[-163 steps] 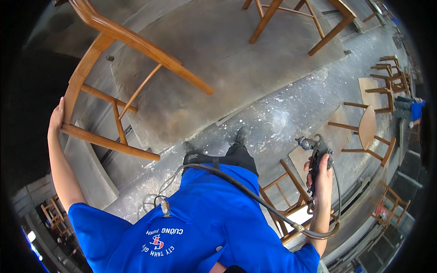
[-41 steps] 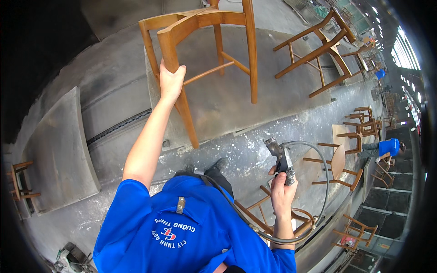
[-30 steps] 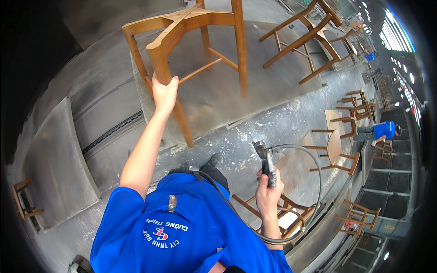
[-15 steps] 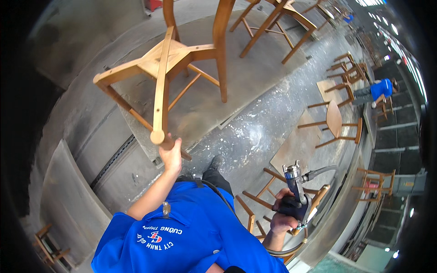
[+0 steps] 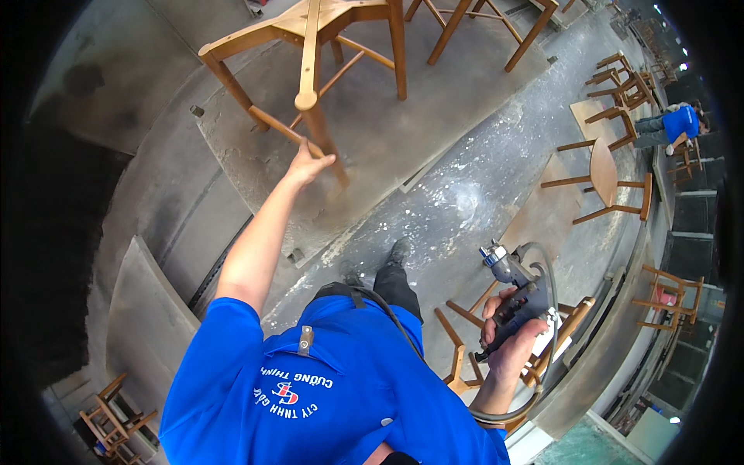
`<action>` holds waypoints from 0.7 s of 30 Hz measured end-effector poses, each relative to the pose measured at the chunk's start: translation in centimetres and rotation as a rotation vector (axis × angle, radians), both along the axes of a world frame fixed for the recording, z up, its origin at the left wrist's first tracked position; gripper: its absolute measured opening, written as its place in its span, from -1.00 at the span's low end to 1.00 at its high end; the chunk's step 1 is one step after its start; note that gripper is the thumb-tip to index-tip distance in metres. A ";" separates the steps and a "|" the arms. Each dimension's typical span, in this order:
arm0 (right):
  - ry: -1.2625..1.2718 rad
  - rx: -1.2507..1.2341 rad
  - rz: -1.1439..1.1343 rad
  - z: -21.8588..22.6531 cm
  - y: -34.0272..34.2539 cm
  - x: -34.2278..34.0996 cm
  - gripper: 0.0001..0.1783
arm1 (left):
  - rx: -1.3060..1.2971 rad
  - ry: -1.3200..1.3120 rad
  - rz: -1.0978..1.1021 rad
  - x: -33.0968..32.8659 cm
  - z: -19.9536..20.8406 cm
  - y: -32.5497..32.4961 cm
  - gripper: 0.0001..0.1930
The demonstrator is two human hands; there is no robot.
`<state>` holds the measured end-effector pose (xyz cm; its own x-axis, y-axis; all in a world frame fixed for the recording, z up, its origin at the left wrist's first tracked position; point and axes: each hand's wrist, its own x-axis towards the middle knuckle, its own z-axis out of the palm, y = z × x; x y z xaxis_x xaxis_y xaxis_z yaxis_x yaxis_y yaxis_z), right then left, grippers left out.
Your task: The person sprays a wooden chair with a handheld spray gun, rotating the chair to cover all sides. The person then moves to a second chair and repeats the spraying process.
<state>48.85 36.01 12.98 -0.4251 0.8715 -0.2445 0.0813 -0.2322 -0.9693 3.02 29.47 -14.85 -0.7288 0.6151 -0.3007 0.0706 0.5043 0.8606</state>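
A brown wooden chair frame without a seat panel stands on a large grey board at the top of the view. My left hand, arm stretched out, has its fingers around the frame's low side rail, close to the near leg; the thumb sticks out toward that leg. My right hand is closed round a dark spray gun with a silver head. The gun is held at my right side, away from the chair frame, and a hose curves down from it past my wrist.
The grey board lies on a paint-spattered floor. More chairs stand at the top, including another frame. To the right is a chair with an oval seat. Chair parts sit beside my right hip. A co-worker in blue bends over farther off.
My left hand has gone from the top of the near leg down to the low rail. The chair appears higher in view. The spray gun has turned, its head now pointing left.
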 end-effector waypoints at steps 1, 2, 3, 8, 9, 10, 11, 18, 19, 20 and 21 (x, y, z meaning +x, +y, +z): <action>0.087 -0.017 0.032 0.4 -0.2 -0.1 0.05 | -0.149 -0.046 -0.051 -0.5 -1.4 -1.4 -0.06; 0.206 -0.049 0.057 0.7 -0.5 -0.2 0.08 | -0.250 -0.069 -0.096 -0.5 -3.2 -3.3 -0.16; 0.255 -0.044 0.060 0.8 -0.6 -0.1 0.11 | -0.238 -0.226 -0.023 0.5 -5.3 -6.1 -0.27; -0.039 -0.041 0.122 -2.2 1.4 0.6 -0.06 | -0.582 -0.670 0.304 11.6 -15.1 -25.3 -0.81; -0.078 -0.069 0.113 -3.7 2.3 0.7 -0.12 | -0.813 -0.656 0.269 13.9 -16.0 -28.7 -0.81; -0.117 -0.097 0.110 -5.3 3.3 0.8 -0.17 | -0.864 -0.658 0.415 16.8 -16.4 -31.9 -0.79; -0.171 -0.121 0.101 -7.0 4.4 0.9 -0.18 | -0.952 -0.722 0.390 18.2 -16.6 -34.1 -0.79; -0.475 -0.293 0.132 -16.7 16.2 1.5 -0.26 | -0.701 -0.783 0.611 20.0 -13.8 -32.5 -0.78; -0.578 -0.333 0.130 -17.2 18.7 1.1 -0.26 | -0.644 -0.773 0.641 19.8 -13.0 -30.2 -0.79; -0.542 -0.333 0.125 -17.2 21.1 0.6 -0.25 | -0.594 -0.757 0.671 19.7 -12.0 -27.6 -0.80; -0.463 -0.327 0.188 -16.6 23.7 0.2 -0.24 | -0.537 -0.726 0.694 19.7 -11.1 -24.8 -0.80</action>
